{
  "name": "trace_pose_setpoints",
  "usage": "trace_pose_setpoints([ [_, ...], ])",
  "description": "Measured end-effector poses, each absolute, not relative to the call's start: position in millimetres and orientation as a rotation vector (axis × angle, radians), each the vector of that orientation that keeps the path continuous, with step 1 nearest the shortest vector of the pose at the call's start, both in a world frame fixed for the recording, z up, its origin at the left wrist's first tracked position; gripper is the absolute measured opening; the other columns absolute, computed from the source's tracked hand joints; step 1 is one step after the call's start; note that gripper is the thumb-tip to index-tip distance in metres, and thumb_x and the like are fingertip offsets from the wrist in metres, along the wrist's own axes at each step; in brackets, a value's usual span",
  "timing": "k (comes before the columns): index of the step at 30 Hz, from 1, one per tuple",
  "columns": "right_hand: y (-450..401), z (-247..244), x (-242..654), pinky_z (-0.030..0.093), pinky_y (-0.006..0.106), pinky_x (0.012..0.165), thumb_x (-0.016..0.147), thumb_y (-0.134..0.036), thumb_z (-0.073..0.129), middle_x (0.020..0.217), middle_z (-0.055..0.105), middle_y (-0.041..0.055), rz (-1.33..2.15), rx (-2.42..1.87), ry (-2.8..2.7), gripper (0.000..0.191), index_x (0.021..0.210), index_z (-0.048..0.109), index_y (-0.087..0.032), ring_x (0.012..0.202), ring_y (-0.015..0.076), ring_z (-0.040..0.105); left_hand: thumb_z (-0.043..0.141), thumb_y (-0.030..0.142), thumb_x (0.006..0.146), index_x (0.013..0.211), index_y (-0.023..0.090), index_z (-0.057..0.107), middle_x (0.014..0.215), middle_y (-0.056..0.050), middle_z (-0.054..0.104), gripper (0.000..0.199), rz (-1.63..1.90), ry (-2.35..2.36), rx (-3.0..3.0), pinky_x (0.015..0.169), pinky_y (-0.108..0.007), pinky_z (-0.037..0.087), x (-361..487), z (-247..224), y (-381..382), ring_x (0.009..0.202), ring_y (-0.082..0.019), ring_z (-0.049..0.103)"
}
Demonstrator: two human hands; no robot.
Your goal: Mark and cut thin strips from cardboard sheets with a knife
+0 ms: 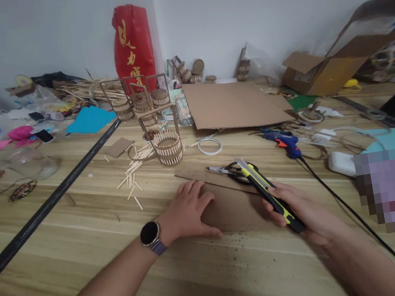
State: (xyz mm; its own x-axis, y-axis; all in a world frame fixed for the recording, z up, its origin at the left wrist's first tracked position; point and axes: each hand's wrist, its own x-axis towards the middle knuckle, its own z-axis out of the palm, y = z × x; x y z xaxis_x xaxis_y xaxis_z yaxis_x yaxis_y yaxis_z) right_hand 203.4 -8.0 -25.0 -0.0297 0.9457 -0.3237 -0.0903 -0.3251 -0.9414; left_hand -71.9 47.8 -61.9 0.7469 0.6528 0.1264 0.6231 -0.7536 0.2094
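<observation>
My right hand (297, 207) is closed around a black and yellow utility knife (268, 192), its metal blade end pointing up and away to the left. My left hand (190, 211), with a watch on the wrist, rests with fingers spread at the left end of a piece of brown cardboard (233, 207). Behind that piece lies a narrow cardboard strip (198, 177). A pen (219, 170) and a black loop, partly hidden by the knife, lie by the strip. Dark crumbs are scattered on the table in front of the cardboard.
A small stick basket (168, 147) stands beyond my left hand, near loose wooden sticks (132, 176) and a white ring (209, 145). Farther back are a large cardboard sheet (235, 102) and a red bag (132, 43). A blue glue gun (287, 144) lies right, its black cable running forward.
</observation>
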Motion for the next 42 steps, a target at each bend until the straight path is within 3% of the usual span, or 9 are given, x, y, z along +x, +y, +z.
trace_pose_setpoints([
  [8, -5, -33, 210, 0.046, 0.021, 0.047, 0.068, -0.052, 0.088, 0.066, 0.066, -0.0015, 1.55, -1.318, -0.757, 0.046, 0.096, 0.069, -0.022, 0.055, 0.0119, 0.058, 0.073, 0.085, 0.069, 0.123, 0.019, 0.066, 0.145, -0.02, 0.054, 0.085, 0.291, 0.972, 2.803, 0.115, -0.059, 0.036, -76, -59, 52, 0.133, -0.04, 0.047],
  [13, 4, -44, 224, 0.059, 0.025, 0.061, 0.073, -0.046, 0.085, 0.066, 0.066, -0.0009, 1.459, -1.299, -0.682, 0.032, 0.078, 0.063, -0.023, 0.055, 0.0118, 0.059, 0.074, 0.085, 0.069, 0.119, 0.018, 0.066, 0.143, -0.02, 0.057, 0.084, 0.316, 0.936, 2.791, 0.118, -0.06, 0.034, -77, -59, 55, 0.132, -0.039, 0.049],
  [18, 11, -49, 229, 0.053, 0.02, 0.047, 0.075, -0.042, 0.083, 0.067, 0.067, -0.0006, 1.388, -1.304, -0.675, 0.027, 0.079, 0.064, -0.023, 0.051, 0.0107, 0.058, 0.074, 0.082, 0.071, 0.117, 0.019, 0.066, 0.142, -0.019, 0.059, 0.079, 0.331, 0.914, 2.789, 0.124, -0.062, 0.026, -77, -60, 56, 0.135, -0.037, 0.051],
  [23, 7, -41, 225, 0.065, 0.031, 0.075, 0.072, -0.042, 0.085, 0.062, 0.066, -0.0025, 1.426, -1.274, -0.673, 0.031, 0.086, 0.067, -0.022, 0.049, 0.0107, 0.057, 0.078, 0.08, 0.07, 0.117, 0.019, 0.066, 0.144, -0.02, 0.058, 0.078, 0.335, 0.867, 2.757, 0.125, -0.061, 0.024, -82, -62, 60, 0.14, -0.037, 0.051],
  [28, 1, -30, 222, 0.055, 0.023, 0.044, 0.062, -0.038, 0.09, 0.068, 0.068, -0.0032, 1.486, -1.317, -0.614, 0.045, 0.097, 0.066, -0.022, 0.05, 0.0116, 0.059, 0.078, 0.082, 0.068, 0.116, 0.02, 0.065, 0.149, -0.021, 0.056, 0.079, 0.352, 0.797, 2.701, 0.125, -0.062, 0.024, -90, -67, 68, 0.141, -0.04, 0.05],
  [33, -2, -25, 224, 0.058, 0.026, 0.053, 0.05, -0.035, 0.094, 0.082, 0.074, -0.0012, 1.531, -1.345, -0.663, 0.062, 0.105, 0.067, -0.024, 0.061, 0.0138, 0.066, 0.076, 0.079, 0.073, 0.122, 0.019, 0.063, 0.155, -0.023, 0.049, 0.079, 0.335, 0.783, 2.7, 0.127, -0.061, 0.023, -93, -70, 69, 0.147, -0.041, 0.043],
  [37, -6, -23, 227, 0.053, 0.026, 0.051, 0.056, -0.059, 0.092, 0.072, 0.067, -0.0036, 1.523, -1.445, -0.874, 0.068, 0.109, 0.066, -0.024, 0.055, 0.0124, 0.061, 0.082, 0.072, 0.072, 0.126, 0.019, 0.06, 0.159, -0.024, 0.045, 0.079, 0.308, 0.794, 2.713, 0.128, -0.061, 0.021, -93, -72, 67, 0.15, -0.041, 0.039],
  [40, -8, -19, 228, 0.046, 0.024, 0.047, 0.073, -0.083, 0.069, 0.066, 0.062, -0.0028, 1.483, -1.592, -1.256, 0.064, 0.096, 0.062, -0.023, 0.052, 0.0123, 0.057, 0.081, 0.074, 0.072, 0.126, 0.018, 0.06, 0.16, -0.024, 0.044, 0.081, 0.306, 0.795, 2.711, 0.128, -0.061, 0.021, -92, -72, 68, 0.151, -0.041, 0.039],
  [42, -10, -15, 226, 0.046, 0.026, 0.049, 0.081, -0.086, 0.056, 0.067, 0.063, -0.0004, 1.421, -1.624, -1.619, 0.063, 0.085, 0.059, -0.023, 0.055, 0.0136, 0.058, 0.074, 0.08, 0.075, 0.126, 0.019, 0.06, 0.16, -0.023, 0.044, 0.081, 0.321, 0.795, 2.702, 0.128, -0.062, 0.02, -92, -72, 68, 0.151, -0.041, 0.039],
])
